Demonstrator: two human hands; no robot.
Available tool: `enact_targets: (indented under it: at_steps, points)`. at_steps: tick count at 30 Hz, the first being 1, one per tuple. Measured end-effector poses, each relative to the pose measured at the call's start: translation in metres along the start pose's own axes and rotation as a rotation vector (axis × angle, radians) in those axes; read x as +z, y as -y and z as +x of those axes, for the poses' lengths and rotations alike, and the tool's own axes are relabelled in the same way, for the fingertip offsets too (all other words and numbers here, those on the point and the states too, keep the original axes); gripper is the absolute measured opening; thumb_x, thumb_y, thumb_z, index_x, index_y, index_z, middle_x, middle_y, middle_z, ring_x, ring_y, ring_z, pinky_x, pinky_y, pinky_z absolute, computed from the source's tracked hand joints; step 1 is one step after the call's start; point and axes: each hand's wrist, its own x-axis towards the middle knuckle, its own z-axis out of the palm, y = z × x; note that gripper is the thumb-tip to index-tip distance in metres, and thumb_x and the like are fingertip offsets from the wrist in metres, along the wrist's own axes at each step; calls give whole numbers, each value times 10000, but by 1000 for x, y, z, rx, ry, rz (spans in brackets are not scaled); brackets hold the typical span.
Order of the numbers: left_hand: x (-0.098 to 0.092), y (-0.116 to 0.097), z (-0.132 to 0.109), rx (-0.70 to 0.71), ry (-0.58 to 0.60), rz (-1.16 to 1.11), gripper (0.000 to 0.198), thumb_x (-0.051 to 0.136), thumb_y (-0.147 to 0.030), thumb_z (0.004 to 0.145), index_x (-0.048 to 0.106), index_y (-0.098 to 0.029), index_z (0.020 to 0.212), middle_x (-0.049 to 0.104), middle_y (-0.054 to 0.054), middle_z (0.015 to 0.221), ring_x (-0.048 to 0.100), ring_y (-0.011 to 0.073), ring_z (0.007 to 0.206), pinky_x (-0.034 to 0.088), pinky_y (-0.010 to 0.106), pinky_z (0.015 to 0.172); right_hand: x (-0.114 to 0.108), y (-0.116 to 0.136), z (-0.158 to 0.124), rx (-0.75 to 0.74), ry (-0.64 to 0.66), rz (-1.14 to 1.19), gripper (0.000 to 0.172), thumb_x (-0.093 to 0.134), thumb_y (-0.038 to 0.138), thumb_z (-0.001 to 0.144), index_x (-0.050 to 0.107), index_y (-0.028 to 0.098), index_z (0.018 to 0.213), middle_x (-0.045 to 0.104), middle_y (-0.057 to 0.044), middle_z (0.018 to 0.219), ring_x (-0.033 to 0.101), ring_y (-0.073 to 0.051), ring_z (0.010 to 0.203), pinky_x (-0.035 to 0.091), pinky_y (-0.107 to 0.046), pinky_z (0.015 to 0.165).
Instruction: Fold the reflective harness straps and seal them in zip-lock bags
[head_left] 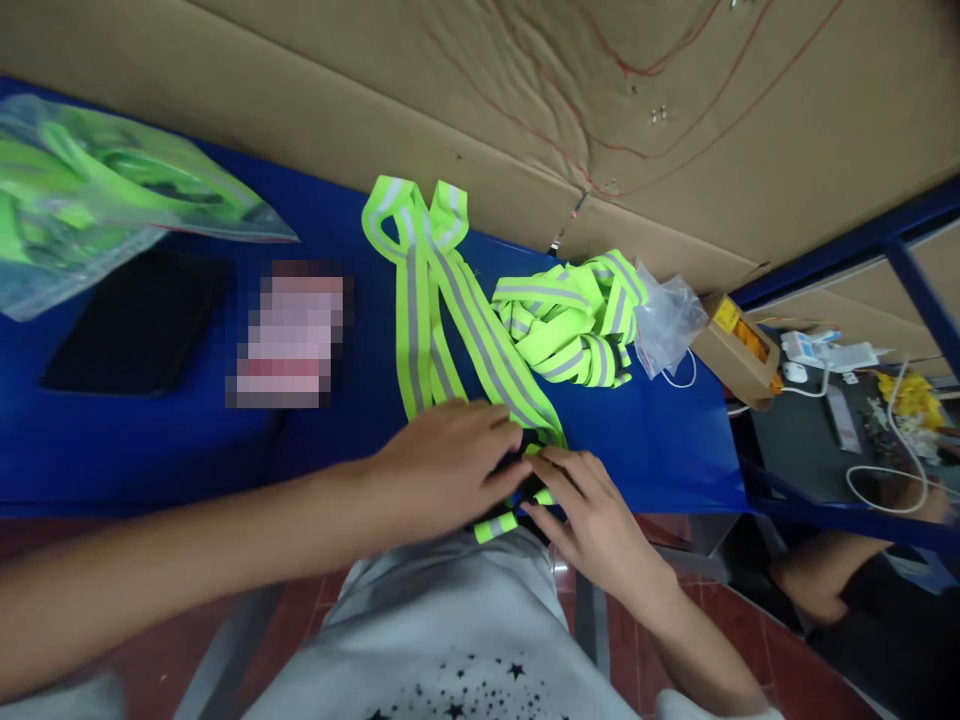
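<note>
A neon-yellow reflective strap (476, 315) with grey stripes stretches from the back of the blue table toward my body, looped at its far end. At the table's front edge, my left hand (457, 465) has its fingers bent around the strap's near part. Close beside it, my right hand (589, 500) pinches the same part with thumb and fingers. A small black piece shows between the two hands, mostly covered, so I cannot make out its shape. A short yellow strap end (496, 527) hangs below my left hand.
A heap of similar reflective straps (566, 318) lies to the right, beside a clear plastic bag (667, 318) and a cardboard box (736, 350). At left are a bagged bundle (127, 185) and a black flat object (135, 325). Another person's arm (832, 575) is at far right.
</note>
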Motion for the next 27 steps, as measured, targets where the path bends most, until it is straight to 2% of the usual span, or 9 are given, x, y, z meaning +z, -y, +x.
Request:
enact_targets:
  at_steps: [3, 8, 10, 14, 19, 22, 25, 27]
  points:
    - [8, -21, -13, -5, 113, -25, 278, 579, -402, 963, 673, -151, 1037, 671, 78, 930, 668, 252, 808, 508, 373, 680, 3, 2, 3, 32, 51, -12, 470, 549, 253, 1003, 477, 119, 1447, 560, -165, 1325, 555, -304, 1201, 527, -480, 1010]
    - [18, -19, -20, -50, 106, 69, 264, 649, -388, 919, 673, -140, 1004, 671, 95, 944, 661, 258, 814, 483, 362, 671, 8, 6, 2, 57, 84, -104, 566, 600, 191, 950, 437, 89, 1483, 554, -187, 1293, 609, -313, 1093, 586, -456, 896]
    - [23, -17, -20, -44, 91, 105, 260, 656, -387, 902, 673, -138, 974, 672, 95, 921, 660, 262, 810, 485, 371, 675, 6, 7, 2, 32, 96, -145, 608, 634, 275, 951, 432, 88, 1492, 567, -192, 1264, 627, -313, 1046, 589, -447, 840]
    - [31, -20, -19, -3, 9, 203, 181, 630, -323, 873, 656, -144, 864, 660, 82, 838, 649, 267, 790, 498, 401, 698, -3, 7, 7, -43, 116, -184, 748, 663, 549, 909, 448, 128, 1488, 601, -167, 1199, 642, -318, 1004, 556, -437, 782]
    - [37, -31, -21, 11, -73, 448, 105, 600, -191, 848, 641, -145, 763, 619, 86, 732, 627, 276, 723, 496, 412, 652, -3, 3, 22, -43, 114, -212, 572, 743, 472, 873, 575, 178, 1333, 652, -90, 1060, 663, -274, 883, 496, -391, 715]
    - [39, -34, -26, 5, -78, 550, 116, 585, -60, 796, 633, -150, 741, 605, 82, 704, 617, 266, 685, 487, 396, 622, 0, -2, 26, -11, 103, -176, 580, 782, 516, 821, 610, 158, 1242, 677, -80, 1013, 680, -265, 841, 474, -370, 664]
    - [30, -28, -35, 6, -65, 506, 94, 577, -89, 818, 635, -155, 784, 625, 87, 749, 625, 270, 705, 497, 400, 625, -2, -11, 23, -20, 103, -109, 556, 758, 522, 833, 614, 153, 1224, 701, -84, 1019, 698, -268, 862, 486, -362, 674]
    - [13, -20, -44, -25, -117, 352, 77, 570, -184, 873, 641, -155, 879, 662, 93, 833, 646, 264, 754, 526, 401, 668, -7, -19, 17, -42, 85, -18, 491, 713, 465, 871, 608, 162, 1242, 713, -86, 1064, 705, -261, 912, 506, -356, 734]
